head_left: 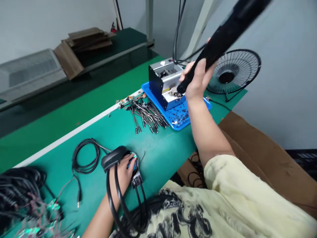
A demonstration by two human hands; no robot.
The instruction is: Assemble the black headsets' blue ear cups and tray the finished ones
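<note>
My right hand (198,79) is raised and shut around a long black handheld tool (223,36), blurred by motion, above a small silver bench machine (165,79). That machine stands in a blue tray (182,120) scattered with dark scraps. My left hand (122,175) grips a black cable (116,195) with a moulded black plastic housing (112,157) on the green bench mat (158,155). A small blue part shows by its fingers. A loose coil of thin black cable (85,157) lies left of that hand.
A fanned bunch of black cable ends (145,114) lies beside the tray. A heap of black cables (17,188) fills the lower left corner. A round black fan (231,71) stands behind the bench, and a cardboard sheet (267,155) leans at right. Wooden boards (84,41) lie on a far shelf.
</note>
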